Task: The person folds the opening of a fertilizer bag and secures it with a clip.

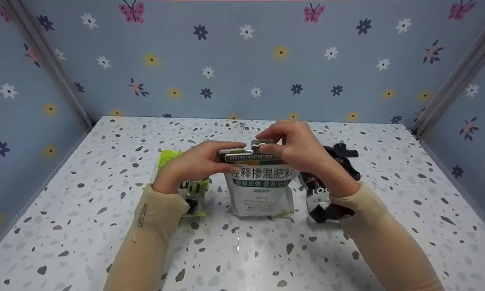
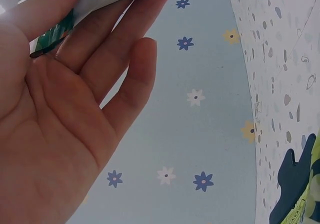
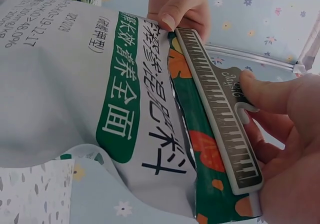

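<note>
Clip (image 3: 216,109), piano-key print, one: set across the top of a white bag (image 1: 260,194), upright on the table (image 1: 242,258), midway between its left and right edges. Long axis runs parallel to the table's far edge, between left hand (image 1: 200,159) and right hand (image 1: 301,141). Right, nearer the handle (image 3: 231,81), pinches it; left pinches the bag's top left corner, at the clip's end. Flanking: green pack (image 1: 196,194), left; black pack (image 1: 321,206), right.

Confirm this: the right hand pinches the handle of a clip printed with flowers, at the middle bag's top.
Not flowers: the right wrist view shows piano keys printed on the clip. The right hand does pinch its handle, at the middle bag's top.
</note>
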`<action>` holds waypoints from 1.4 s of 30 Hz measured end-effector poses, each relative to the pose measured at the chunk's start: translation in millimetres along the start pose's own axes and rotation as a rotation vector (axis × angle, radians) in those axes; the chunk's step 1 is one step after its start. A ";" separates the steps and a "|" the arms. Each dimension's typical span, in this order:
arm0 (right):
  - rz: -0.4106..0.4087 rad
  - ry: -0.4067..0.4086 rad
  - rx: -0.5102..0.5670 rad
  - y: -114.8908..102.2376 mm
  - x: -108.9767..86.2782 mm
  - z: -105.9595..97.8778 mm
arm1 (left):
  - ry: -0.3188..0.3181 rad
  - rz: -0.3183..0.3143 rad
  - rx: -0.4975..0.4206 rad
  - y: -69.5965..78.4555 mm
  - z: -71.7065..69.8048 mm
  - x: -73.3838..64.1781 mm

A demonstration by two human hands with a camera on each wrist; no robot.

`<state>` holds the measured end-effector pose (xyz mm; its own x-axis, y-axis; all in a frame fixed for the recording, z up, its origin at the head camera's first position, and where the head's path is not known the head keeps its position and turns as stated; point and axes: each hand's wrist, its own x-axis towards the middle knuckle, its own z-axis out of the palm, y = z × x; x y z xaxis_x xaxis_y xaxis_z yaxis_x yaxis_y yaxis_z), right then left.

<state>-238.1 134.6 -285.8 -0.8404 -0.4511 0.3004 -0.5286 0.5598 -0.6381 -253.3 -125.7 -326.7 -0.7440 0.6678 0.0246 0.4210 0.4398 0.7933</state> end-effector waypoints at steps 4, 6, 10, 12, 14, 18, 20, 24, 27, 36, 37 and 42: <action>-0.006 -0.037 0.004 2.8 -0.6 -4.2 | -0.007 0.015 -0.030 -0.3 0.8 0.3; -0.003 -0.043 0.019 5.3 -2.1 -7.5 | -0.010 0.014 -0.038 -0.1 1.0 0.4; 0.025 -0.026 0.051 15.0 -7.3 -13.5 | -0.011 0.002 -0.057 0.4 0.5 1.1; 0.039 -0.019 0.052 22.2 -11.2 -15.3 | -0.005 -0.005 -0.053 1.1 -0.2 1.1; 0.049 -0.015 0.042 30.3 -16.3 -16.4 | 0.000 -0.014 -0.046 1.4 -0.7 1.7; 0.060 -0.016 0.052 47.1 -27.8 -16.0 | 0.013 -0.018 -0.002 1.8 -0.9 2.4; 0.075 -0.029 0.086 55.0 -33.9 -14.5 | 0.015 -0.016 0.002 1.3 -0.4 2.8; 0.143 -0.075 0.142 67.0 -45.3 -8.3 | 0.020 -0.020 -0.018 0.1 1.1 2.3; 0.211 -0.116 0.195 71.9 -51.2 -1.2 | 0.026 -0.025 -0.039 -0.7 1.7 2.9; 0.270 -0.119 0.387 80.9 -50.1 13.9 | 0.088 -0.056 -0.063 -3.6 2.8 6.3; 0.271 -0.127 0.387 81.5 -50.1 14.7 | 0.097 -0.057 -0.067 -4.6 3.5 6.8; 0.294 -0.142 0.345 84.1 -50.1 18.6 | 0.137 -0.094 -0.117 -8.1 7.4 10.0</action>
<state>-238.2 191.4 -367.7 -0.9109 -0.4123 -0.0130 -0.1797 0.4251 -0.8871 -260.3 -118.1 -337.4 -0.8439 0.5361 0.0233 0.2894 0.4182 0.8610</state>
